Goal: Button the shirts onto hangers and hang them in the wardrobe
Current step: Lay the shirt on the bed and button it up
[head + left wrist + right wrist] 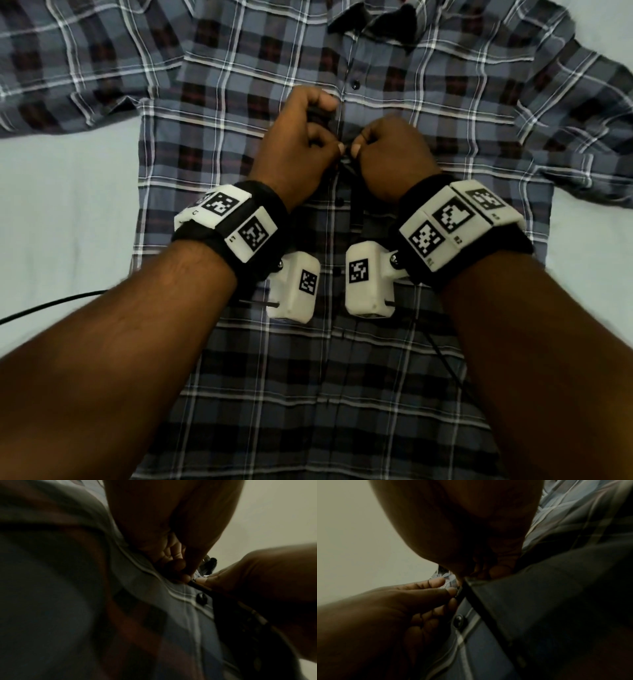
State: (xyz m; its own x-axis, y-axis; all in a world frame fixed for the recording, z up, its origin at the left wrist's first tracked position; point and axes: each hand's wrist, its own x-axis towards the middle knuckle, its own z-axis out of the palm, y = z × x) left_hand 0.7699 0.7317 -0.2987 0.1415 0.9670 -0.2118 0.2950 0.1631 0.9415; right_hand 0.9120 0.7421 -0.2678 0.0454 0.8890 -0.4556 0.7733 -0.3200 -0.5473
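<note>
A: What is the shirt like, and where does it lie?

B: It is a plaid shirt, slate blue with black and dull red squares and thin white lines. It lies flat, front up, on a pale sheet, collar toward twelve o'clock, hem toward six, sleeves spread toward nine and three. Small dark buttons run down the front band; one closed button sits at twelve o'clock from the hands.

A: And the hands?

B: Both meet at the front band, about the middle of the head view. The left hand is curled, its thumb and forefinger pinching the edge of the left front. The right hand is curled too, pinching the opposite edge, fingertips nearly touching the left's.

A: Can you see the button between them?

B: No, the fingers hide it. In the left wrist view another dark button shows just at five o'clock from the pinch, and the two edges gape apart beside it.

A: Anything else?

B: A black cable lies on the sheet at nine o'clock.
</note>
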